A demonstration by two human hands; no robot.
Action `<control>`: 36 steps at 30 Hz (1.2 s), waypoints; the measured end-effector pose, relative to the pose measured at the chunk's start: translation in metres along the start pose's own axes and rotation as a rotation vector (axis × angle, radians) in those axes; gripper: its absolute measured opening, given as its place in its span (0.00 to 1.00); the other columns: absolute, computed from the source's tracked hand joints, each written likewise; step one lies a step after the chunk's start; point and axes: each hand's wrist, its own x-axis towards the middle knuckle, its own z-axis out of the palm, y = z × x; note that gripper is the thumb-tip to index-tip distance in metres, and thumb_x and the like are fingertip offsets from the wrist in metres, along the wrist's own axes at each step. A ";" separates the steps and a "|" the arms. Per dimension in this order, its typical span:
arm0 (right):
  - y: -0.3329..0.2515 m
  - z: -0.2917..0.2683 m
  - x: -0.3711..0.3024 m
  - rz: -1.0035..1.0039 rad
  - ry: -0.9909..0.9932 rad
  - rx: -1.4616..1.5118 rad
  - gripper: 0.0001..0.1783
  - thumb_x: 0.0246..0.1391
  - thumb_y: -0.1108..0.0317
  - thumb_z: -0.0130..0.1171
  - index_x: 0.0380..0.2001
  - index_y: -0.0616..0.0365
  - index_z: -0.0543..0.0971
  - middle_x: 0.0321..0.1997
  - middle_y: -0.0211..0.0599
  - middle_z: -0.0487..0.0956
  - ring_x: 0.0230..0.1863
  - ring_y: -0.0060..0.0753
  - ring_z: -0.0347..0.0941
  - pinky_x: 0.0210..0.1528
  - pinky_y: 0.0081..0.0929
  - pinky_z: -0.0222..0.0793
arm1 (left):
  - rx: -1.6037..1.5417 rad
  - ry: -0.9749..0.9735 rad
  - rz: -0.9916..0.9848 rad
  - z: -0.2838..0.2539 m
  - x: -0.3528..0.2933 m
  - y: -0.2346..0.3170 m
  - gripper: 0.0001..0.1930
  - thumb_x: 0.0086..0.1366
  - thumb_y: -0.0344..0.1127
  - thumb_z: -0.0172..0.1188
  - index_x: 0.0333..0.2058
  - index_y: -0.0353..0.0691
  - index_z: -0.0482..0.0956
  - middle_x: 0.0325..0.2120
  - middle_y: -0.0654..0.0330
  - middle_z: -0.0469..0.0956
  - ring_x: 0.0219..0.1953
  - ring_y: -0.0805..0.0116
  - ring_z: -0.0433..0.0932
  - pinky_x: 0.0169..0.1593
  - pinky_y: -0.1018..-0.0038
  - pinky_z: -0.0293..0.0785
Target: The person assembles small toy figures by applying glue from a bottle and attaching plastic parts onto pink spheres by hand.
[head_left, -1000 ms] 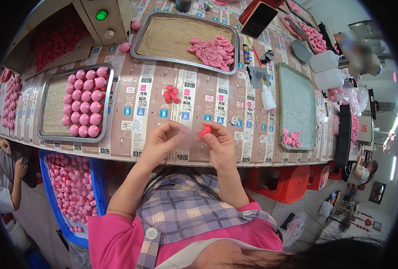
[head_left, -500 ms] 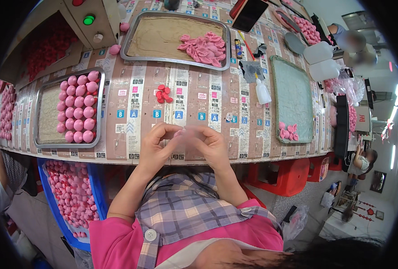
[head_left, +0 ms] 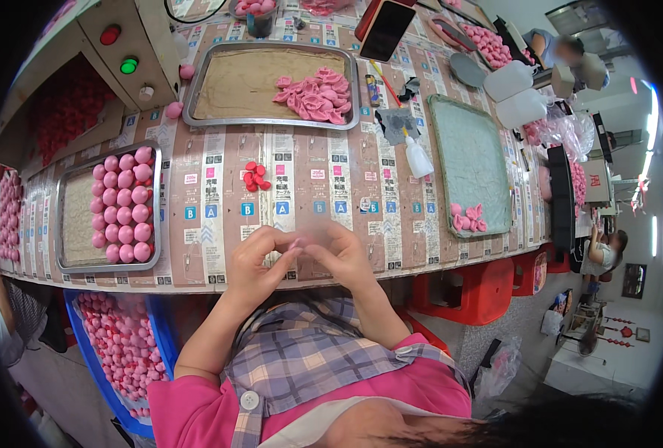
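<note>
"Left hand (head_left: 257, 257) first: how does it stand?"

"Thumb and forefinger pinch one small pink piece (head_left: 296, 243), over the near part of the table (head_left: 309, 164)."

"And the right hand (head_left: 346, 257)?"

"Its fingers bend in to meet that same piece from the other side. They are blurred, so I cannot tell whether they grip it."

"Count what lies straight ahead of the hands."

"One little cluster of red pieces (head_left: 255, 177), five or six by my count, since they overlap. Beyond them, one steel tray (head_left: 234, 82) bearing a heap of pink pieces (head_left: 320, 97), too tangled to number."

"Left of the left hand?"

"One more tray (head_left: 78, 224), with about two dozen pink balls (head_left: 124, 215) in close rows. Lower down on that side, one blue crate (head_left: 163, 325) packed with pink and red pieces, too many to count."

"Right of the right hand?"

"One green tray (head_left: 469, 149), a few pink bits (head_left: 467, 219) grouped in its near left corner, perhaps four. Between it and the hands, farther ahead, one white squeeze bottle (head_left: 419, 158). Past the tray's far end, two white jugs (head_left: 508, 81)."

"Any phone?"

"One dark-screened phone (head_left: 387, 31), far ahead of the right hand, propped at a tilt."
</note>
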 end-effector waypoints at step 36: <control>-0.019 0.011 -0.001 -0.126 -0.007 -0.132 0.12 0.40 0.71 0.61 0.30 0.63 0.73 0.30 0.32 0.69 0.31 0.19 0.66 0.34 0.17 0.61 | -0.713 -0.160 -0.324 -0.004 -0.004 -0.014 0.07 0.51 0.29 0.59 0.27 0.35 0.71 0.22 0.65 0.72 0.28 0.80 0.70 0.33 0.83 0.66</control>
